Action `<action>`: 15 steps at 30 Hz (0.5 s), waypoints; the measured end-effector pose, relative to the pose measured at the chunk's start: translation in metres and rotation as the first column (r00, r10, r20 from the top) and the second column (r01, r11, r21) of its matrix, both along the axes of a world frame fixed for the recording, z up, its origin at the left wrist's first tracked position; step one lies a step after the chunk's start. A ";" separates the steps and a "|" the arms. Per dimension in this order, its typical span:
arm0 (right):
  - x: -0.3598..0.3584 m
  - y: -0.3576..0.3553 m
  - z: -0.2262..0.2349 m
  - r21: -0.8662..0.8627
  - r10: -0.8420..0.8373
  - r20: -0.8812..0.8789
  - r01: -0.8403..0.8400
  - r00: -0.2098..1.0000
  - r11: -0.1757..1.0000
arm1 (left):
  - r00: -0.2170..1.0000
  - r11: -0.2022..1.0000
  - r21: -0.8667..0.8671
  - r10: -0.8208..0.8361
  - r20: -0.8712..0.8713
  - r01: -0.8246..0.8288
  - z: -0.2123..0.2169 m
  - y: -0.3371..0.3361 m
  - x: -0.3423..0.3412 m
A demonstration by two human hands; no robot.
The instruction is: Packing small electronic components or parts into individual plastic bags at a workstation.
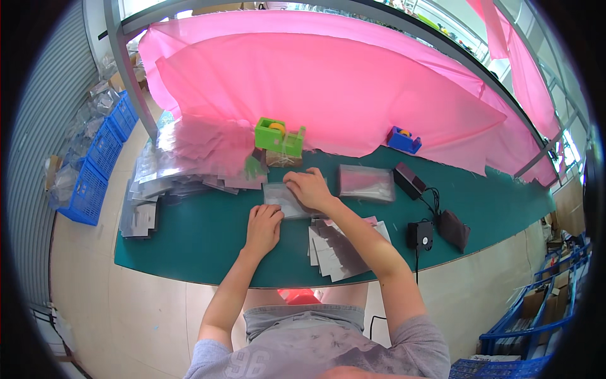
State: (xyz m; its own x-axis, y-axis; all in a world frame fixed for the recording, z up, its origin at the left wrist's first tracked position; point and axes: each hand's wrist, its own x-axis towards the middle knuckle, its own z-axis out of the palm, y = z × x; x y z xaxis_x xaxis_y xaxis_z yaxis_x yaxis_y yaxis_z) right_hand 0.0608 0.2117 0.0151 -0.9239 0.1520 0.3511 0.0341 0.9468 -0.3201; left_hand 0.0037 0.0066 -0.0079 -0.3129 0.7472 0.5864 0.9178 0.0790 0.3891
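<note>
In front of me on the green table, a flat clear plastic sleeve (287, 201) lies between my two hands. My left hand (264, 228) has its fingers curled onto the near left corner of it. My right hand (309, 189) reaches across from the right, its fingers bent over the far part of the sleeve; its fingertips are partly hidden. Just right of my right hand sits a stack of clear plastic sleeves (366, 184). Below my right forearm, several white and grey flat cards (338, 249) are fanned out near the front edge.
A big spread pile of silvery flat packets (170, 177) covers the table's left. Green (278, 138) and blue tape dispensers (404, 140) stand along the pink cloth (328, 88). At right lie a dark box (409, 181), a black device (420, 235) with cable and a dark pouch (453, 230).
</note>
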 end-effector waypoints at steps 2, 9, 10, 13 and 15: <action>-0.001 0.005 -0.011 -0.124 0.033 -0.205 -0.059 0.978 0.990 | 1.000 1.000 -0.012 -0.006 -0.001 0.006 -0.001 0.001 0.000; -0.003 0.006 -0.012 -0.320 -0.010 -0.186 -0.051 0.982 0.946 | 1.000 1.000 -0.024 -0.010 0.004 0.010 -0.002 0.000 -0.001; -0.003 0.006 -0.011 -0.386 -0.032 -0.147 -0.027 0.989 0.922 | 1.000 1.000 -0.027 -0.009 0.005 0.009 -0.001 0.000 -0.001; -0.005 0.005 -0.012 -0.375 -0.058 -0.092 0.019 0.994 0.927 | 1.000 1.000 -0.027 -0.003 -0.003 0.003 -0.001 0.000 -0.001; -0.007 0.001 -0.014 -0.297 -0.062 -0.080 0.035 0.995 0.954 | 1.000 1.000 -0.023 -0.006 -0.016 0.006 -0.001 0.000 -0.001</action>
State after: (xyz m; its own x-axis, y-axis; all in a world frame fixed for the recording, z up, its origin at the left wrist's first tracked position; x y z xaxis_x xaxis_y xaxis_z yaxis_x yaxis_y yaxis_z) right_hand 0.0542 0.2124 0.0007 -0.8805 0.3046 0.3631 0.0369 0.8078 -0.5882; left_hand 0.0024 0.0062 -0.0093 -0.2991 0.7621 0.5742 0.9243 0.0819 0.3728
